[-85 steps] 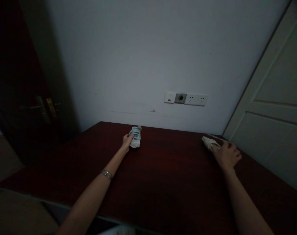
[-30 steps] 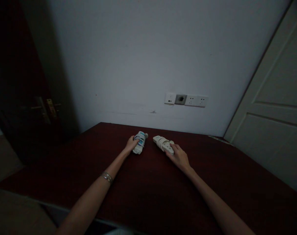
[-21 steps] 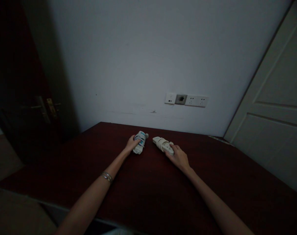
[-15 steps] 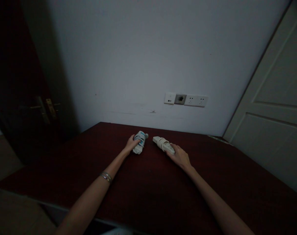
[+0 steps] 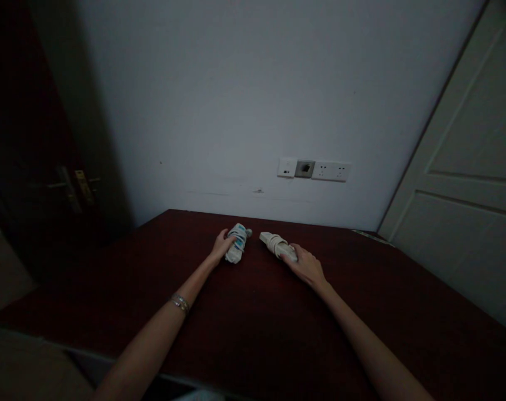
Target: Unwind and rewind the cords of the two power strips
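Note:
My left hand is closed on the near left side of a white-and-blue bundle with a cord wound around its middle. A small rounded end sticks out at the bundle's upper right; too dim to tell its exact kind. To the right, my right hand grips the near end of a whitish power strip with its cable wrapped around it. Both things lie on the dark red tabletop, apart from each other, their far ends angled inward.
Behind the table stands a white wall with a row of sockets on it. A dark door with a handle is at the left, and a pale panelled door at the right. The table's front edge runs along the lower left.
The view has shifted very slightly. Both hands keep their hold, and the bundle and the power strip stay in nearly the same places.

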